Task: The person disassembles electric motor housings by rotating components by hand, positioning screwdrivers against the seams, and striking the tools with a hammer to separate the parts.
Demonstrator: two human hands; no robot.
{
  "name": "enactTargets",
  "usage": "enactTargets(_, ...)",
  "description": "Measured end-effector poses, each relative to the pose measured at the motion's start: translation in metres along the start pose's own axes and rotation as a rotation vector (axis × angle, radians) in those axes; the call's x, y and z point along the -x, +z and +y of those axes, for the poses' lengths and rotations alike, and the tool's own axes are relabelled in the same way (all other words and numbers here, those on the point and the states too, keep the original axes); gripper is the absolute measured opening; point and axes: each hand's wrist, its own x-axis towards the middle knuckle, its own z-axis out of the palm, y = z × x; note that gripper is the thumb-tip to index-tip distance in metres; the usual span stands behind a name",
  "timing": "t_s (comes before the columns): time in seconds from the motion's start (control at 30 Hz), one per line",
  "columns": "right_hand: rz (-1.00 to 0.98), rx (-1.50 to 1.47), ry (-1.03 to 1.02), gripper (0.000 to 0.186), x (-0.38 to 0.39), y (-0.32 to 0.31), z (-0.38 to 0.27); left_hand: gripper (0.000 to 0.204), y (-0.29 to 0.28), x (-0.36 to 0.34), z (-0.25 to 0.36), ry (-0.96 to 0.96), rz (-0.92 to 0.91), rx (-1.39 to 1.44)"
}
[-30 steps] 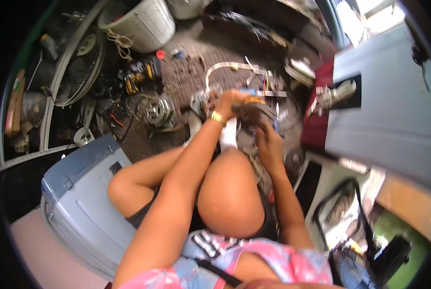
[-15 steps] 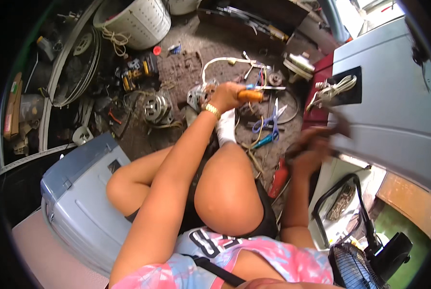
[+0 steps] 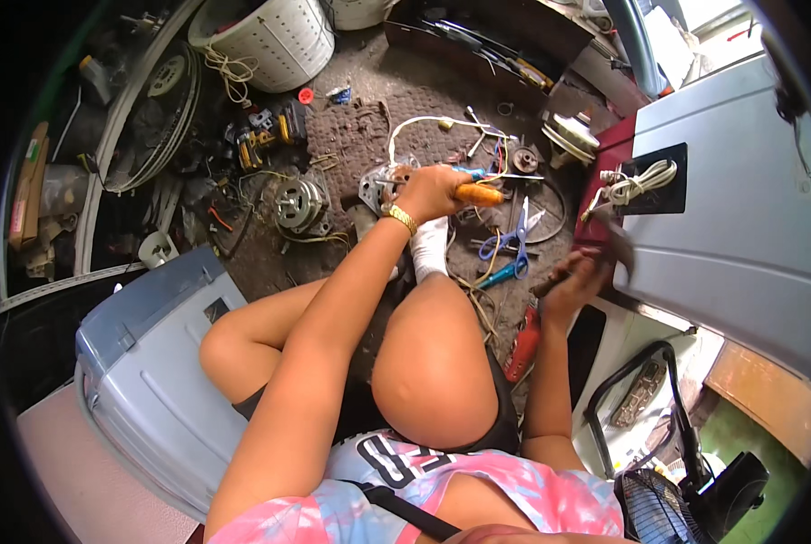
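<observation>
My left hand (image 3: 431,192) is wrapped round a screwdriver (image 3: 480,194) with an orange handle. Its handle end points right, and its metal shaft reaches left to an opened electric motor part (image 3: 375,186) on the floor. My right hand (image 3: 576,277) grips a hammer (image 3: 621,252) out to the right, its head raised beside the grey cabinet and slightly blurred. Below the left hand lie blue-handled scissors (image 3: 512,240) and a teal-handled screwdriver (image 3: 501,275). A second motor (image 3: 299,205) sits to the left. My foot in a white sock (image 3: 430,247) is close below the left hand.
A yellow-black power drill (image 3: 269,136) and a perforated white tub (image 3: 274,45) are at the back left. The grey appliance cabinet (image 3: 723,118) with a coiled white cord (image 3: 643,184) stands right. A red tool (image 3: 523,343) lies near my right forearm; a fan (image 3: 657,506) stands lower right.
The hammer and my right hand have moved slightly down and to the left. My left hand keeps the screwdriver against the motor part. The view has shifted a little.
</observation>
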Motion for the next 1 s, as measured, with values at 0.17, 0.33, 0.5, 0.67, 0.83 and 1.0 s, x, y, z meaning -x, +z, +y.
enactTargets(0.17, -0.113, 0.874, 0.027, 0.037, -0.026, -0.053, 0.123, 0.043, 0.008, -0.014, 0.007, 0.062, -0.108, 0.071)
enactTargets(0.33, -0.229, 1.192, -0.201, 0.064, -0.027, -0.017, 0.139, 0.055, -0.016, -0.012, -0.124, -0.225, 0.17, 0.072)
enactTargets(0.5, -0.673, 0.203, 0.093, 0.069, -0.016, 0.114, 0.094, 0.146, 0.004, -0.029, -0.212, -0.855, -0.646, 0.155)
enactTargets(0.67, -0.654, -0.224, 0.218, 0.028, -0.02, 0.128, 0.111, 0.128, 0.053, -0.037, -0.197, -0.702, -0.671, 0.246)
enactTargets(0.83, -0.227, -0.368, 0.058, 0.02, -0.077, 0.1, 0.032, 0.102, 0.033, 0.018, -0.189, -0.733, -0.365, 0.422)
enactTargets(1.0, -0.148, -0.146, -0.093, 0.026, -0.087, 0.073, 0.018, 0.09, 0.037, 0.043, -0.146, -0.837, 0.126, 0.877)
